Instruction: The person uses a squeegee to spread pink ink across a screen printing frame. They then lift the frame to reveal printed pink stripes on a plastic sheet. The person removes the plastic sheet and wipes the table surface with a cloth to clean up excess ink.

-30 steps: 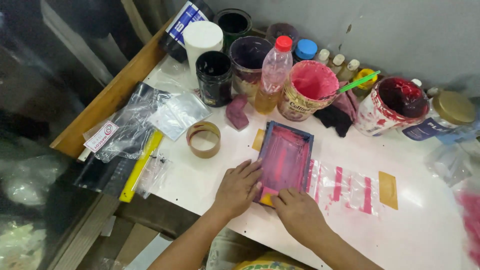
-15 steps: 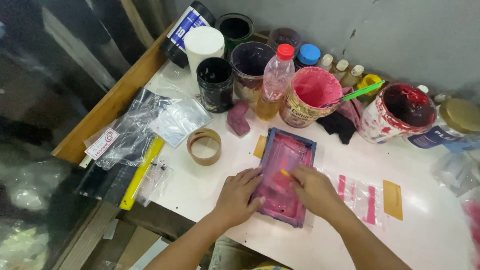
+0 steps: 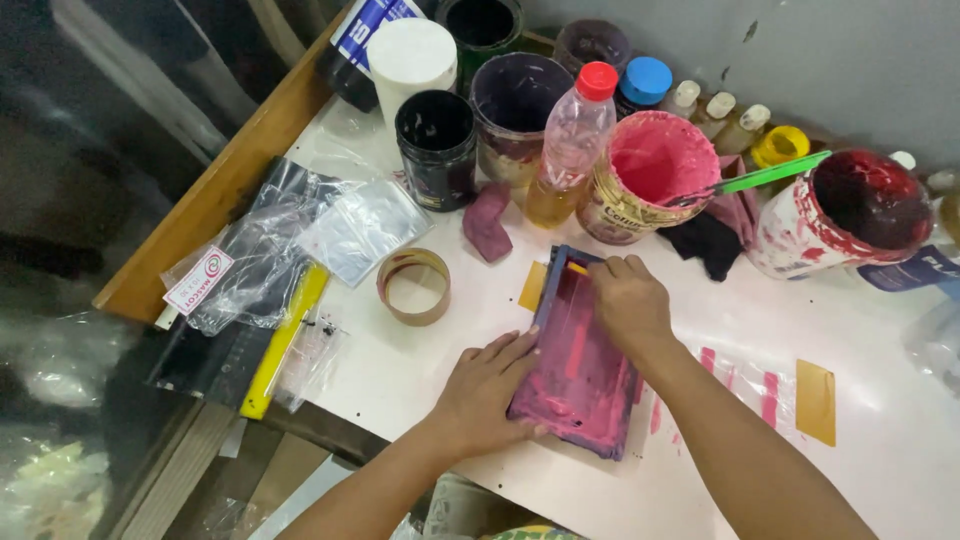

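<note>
since half a second ago the right hand has slid to the far end of the pink-stained screen frame, fingers curled down on something small, what exactly cannot be told. left hand lies flat, fingers spread, against the frame's near-left edge. long axis runs away from the person, on the white table.

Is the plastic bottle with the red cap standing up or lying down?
Standing up. The plastic bottle sits upright among the paint tubs, its red cap on top and yellowish liquid settled in the bottom part.
</note>
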